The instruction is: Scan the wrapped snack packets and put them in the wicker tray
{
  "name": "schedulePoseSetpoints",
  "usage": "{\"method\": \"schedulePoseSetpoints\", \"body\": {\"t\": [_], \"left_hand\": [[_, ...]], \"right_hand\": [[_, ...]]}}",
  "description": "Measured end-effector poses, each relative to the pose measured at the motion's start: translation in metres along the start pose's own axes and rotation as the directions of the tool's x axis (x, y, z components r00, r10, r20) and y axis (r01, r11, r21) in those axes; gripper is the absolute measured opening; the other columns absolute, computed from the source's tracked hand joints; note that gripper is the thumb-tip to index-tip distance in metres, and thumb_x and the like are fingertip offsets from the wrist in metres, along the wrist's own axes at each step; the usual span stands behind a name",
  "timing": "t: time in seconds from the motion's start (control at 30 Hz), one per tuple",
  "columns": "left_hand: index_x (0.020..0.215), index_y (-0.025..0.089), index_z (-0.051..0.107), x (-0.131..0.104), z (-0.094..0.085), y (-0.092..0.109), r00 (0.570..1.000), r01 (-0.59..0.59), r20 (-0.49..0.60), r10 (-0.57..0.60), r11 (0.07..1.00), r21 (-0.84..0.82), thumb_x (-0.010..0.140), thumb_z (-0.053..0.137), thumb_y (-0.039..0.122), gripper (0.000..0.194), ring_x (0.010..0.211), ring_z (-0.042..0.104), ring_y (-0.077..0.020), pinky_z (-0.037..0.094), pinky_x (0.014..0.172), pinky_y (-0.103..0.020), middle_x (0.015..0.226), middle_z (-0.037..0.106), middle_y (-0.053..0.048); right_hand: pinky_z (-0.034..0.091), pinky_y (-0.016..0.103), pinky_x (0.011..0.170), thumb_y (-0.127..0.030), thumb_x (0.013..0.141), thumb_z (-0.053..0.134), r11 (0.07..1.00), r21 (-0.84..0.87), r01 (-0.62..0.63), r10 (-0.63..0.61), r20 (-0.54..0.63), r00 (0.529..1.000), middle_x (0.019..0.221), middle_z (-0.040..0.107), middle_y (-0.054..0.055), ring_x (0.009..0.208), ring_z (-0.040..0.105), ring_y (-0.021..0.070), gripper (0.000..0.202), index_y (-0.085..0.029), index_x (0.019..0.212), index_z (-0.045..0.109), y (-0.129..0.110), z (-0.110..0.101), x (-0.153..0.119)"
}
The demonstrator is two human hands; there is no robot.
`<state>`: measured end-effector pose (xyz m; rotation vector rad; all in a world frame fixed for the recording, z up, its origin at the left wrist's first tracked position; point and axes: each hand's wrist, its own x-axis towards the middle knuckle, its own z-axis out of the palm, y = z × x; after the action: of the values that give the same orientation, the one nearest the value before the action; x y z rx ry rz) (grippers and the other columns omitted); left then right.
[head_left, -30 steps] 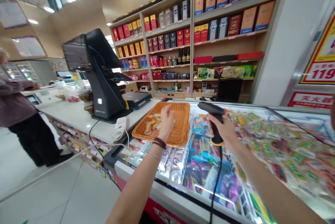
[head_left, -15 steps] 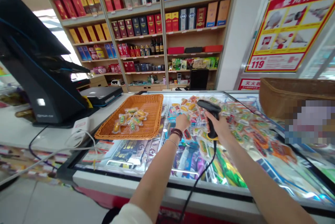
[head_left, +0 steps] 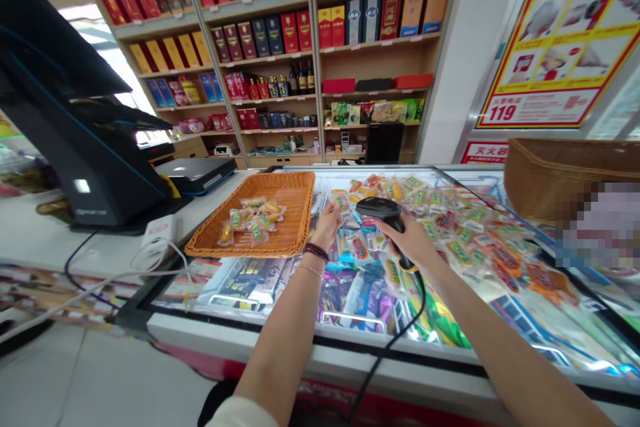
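Note:
My right hand (head_left: 414, 242) is closed round the handle of a black corded barcode scanner (head_left: 383, 208), its head pointing left. My left hand (head_left: 327, 226), with a beaded bracelet at the wrist, pinches a small clear-wrapped snack packet (head_left: 341, 200) in front of the scanner's head. Many similar packets with green or red labels, such as one red-labelled packet (head_left: 360, 248), lie spread over the glass top of a chest freezer (head_left: 520, 320). Left of my hands stands an orange woven basket (head_left: 205, 235) holding several green-labelled packets (head_left: 257, 220).
A black checkout terminal (head_left: 95, 167) and a flat scale (head_left: 197, 174) stand on the counter at left. The scanner's cord (head_left: 383, 354) hangs over the freezer's front edge. A brown woven basket (head_left: 565, 174) sits at right. Shelves of boxed goods (head_left: 273, 64) rise behind.
My left hand has moved left and up from among the packets and now shows a packet in its fingers. The scanner has shifted left and slightly down, towards that packet.

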<state>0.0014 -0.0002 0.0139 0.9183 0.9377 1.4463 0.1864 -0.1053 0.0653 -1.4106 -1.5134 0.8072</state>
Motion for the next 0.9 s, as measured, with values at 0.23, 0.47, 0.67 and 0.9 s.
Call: {"method": "schedulePoseSetpoints", "body": {"t": [0.23, 0.47, 0.67, 0.9], "left_hand": [[0.099, 0.019, 0.065, -0.004, 0.006, 0.009, 0.999, -0.034, -0.025, 0.030, 0.988, -0.153, 0.086, 0.075, 0.034, 0.022, 0.088, 0.068, -0.0121, 0.053, 0.078, -0.022, 0.102, 0.072, -0.005], [0.098, 0.019, 0.065, -0.008, 0.010, 0.015, 0.998, -0.057, -0.034, 0.053, 0.989, -0.140, 0.085, 0.075, 0.035, 0.023, 0.093, 0.069, -0.0137, 0.054, 0.082, -0.024, 0.105, 0.073, -0.006], [0.098, 0.019, 0.065, -0.010, 0.011, 0.015, 0.996, -0.078, -0.043, 0.074, 0.990, -0.114, 0.087, 0.072, 0.032, 0.019, 0.089, 0.068, -0.0124, 0.053, 0.080, -0.023, 0.100, 0.073, -0.005], [0.099, 0.019, 0.066, -0.011, 0.010, 0.017, 0.996, -0.075, -0.058, 0.069, 0.992, -0.101, 0.086, 0.073, 0.034, 0.021, 0.082, 0.067, -0.0114, 0.051, 0.075, -0.022, 0.092, 0.071, -0.003]], "right_hand": [[0.038, 0.028, 0.044, -0.050, 0.081, 0.069, 0.985, -0.167, 0.046, -0.044, 0.016, 0.999, 0.037, 0.054, -0.001, 0.035, 0.051, 0.0166, 0.036, -0.025, 0.059, 0.054, -0.007, 0.001, -0.004], [0.039, 0.028, 0.048, -0.046, 0.082, 0.067, 0.966, -0.253, 0.054, -0.057, -0.005, 0.998, 0.041, 0.053, -0.001, 0.042, 0.056, 0.0190, 0.031, -0.025, 0.062, 0.055, -0.005, 0.002, -0.004], [0.037, 0.027, 0.048, -0.045, 0.079, 0.068, 0.961, -0.261, 0.086, -0.094, -0.016, 0.995, 0.042, 0.052, -0.001, 0.047, 0.057, 0.0201, 0.027, -0.025, 0.064, 0.057, -0.006, 0.001, -0.004], [0.037, 0.027, 0.047, -0.045, 0.078, 0.070, 0.969, -0.235, 0.081, -0.087, -0.016, 0.996, 0.043, 0.053, 0.000, 0.047, 0.057, 0.0199, 0.028, -0.025, 0.063, 0.057, -0.005, 0.000, -0.005]]}}
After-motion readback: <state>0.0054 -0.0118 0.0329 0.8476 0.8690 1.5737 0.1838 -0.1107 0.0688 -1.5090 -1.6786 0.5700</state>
